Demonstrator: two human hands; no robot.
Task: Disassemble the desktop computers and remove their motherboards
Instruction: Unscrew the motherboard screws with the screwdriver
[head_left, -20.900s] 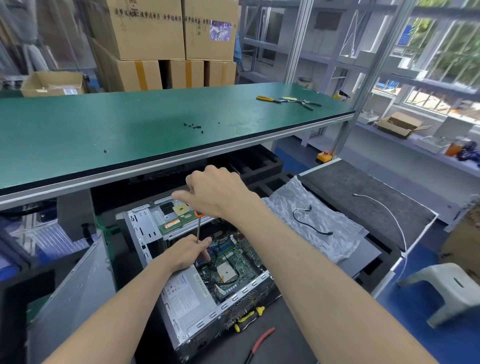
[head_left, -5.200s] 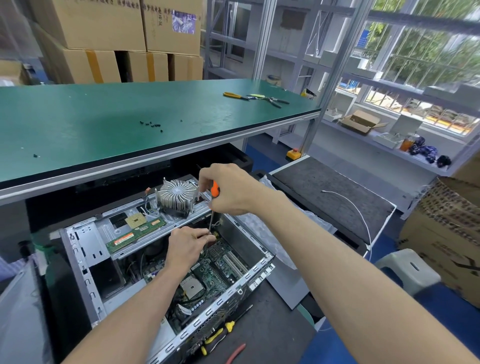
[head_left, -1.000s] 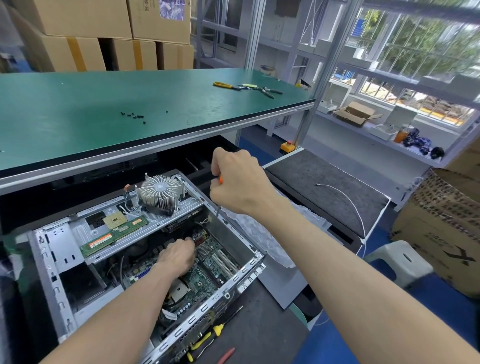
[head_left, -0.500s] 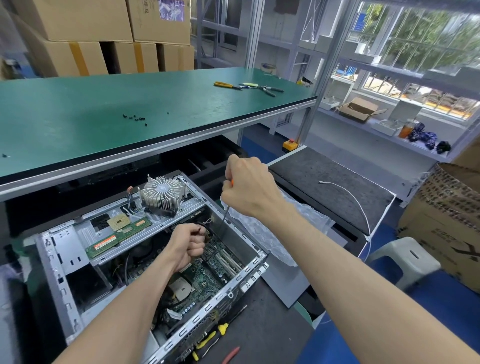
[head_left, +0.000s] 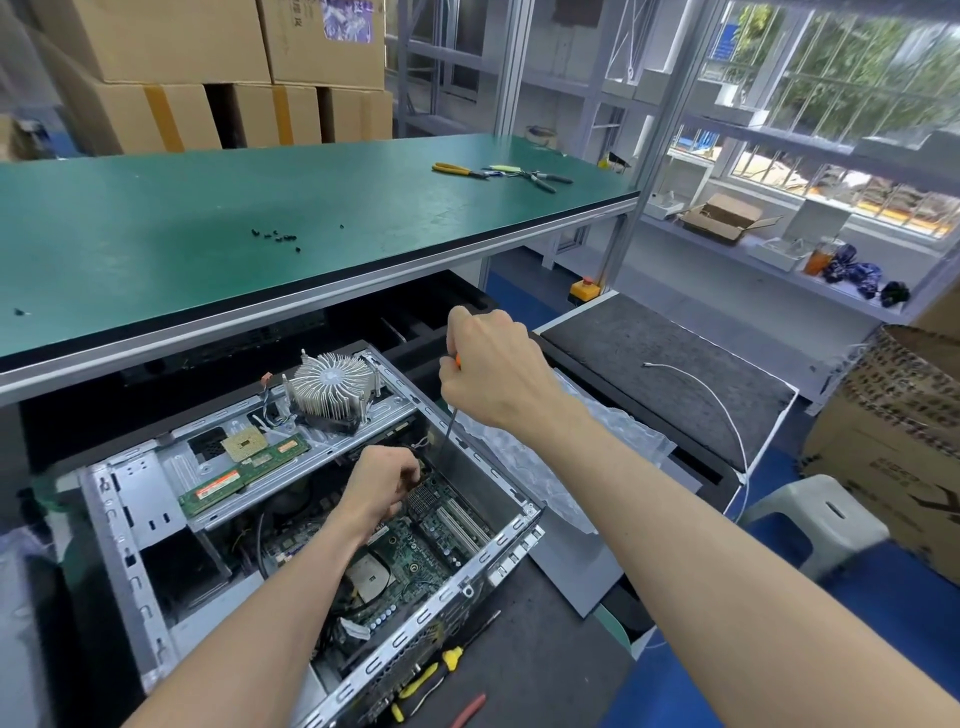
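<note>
An open desktop case (head_left: 452, 587) lies on its side below the bench, with the green motherboard (head_left: 415, 551) in its bottom. My right hand (head_left: 493, 374) grips the orange handle of a screwdriver (head_left: 447, 431), whose shaft points down into the case's far corner. Inside the case, my left hand (head_left: 379, 488) has its fingers curled at the lower end of the shaft. A removed heatsink (head_left: 332, 384), a CPU (head_left: 243, 447) and a RAM stick (head_left: 244, 475) rest on the case's drive bracket.
The green bench (head_left: 260, 156) overhangs the case and carries loose black screws (head_left: 275, 237) and pliers (head_left: 498, 174). Yellow-handled tools (head_left: 431, 670) lie by the case's front. To the right are a plastic bag (head_left: 545, 457), a white cable (head_left: 717, 395), a stool (head_left: 815, 519) and a cardboard box (head_left: 893, 441).
My left hand has come up from the board to the screwdriver's tip. My right hand has lowered the screwdriver slightly toward the case's far corner.
</note>
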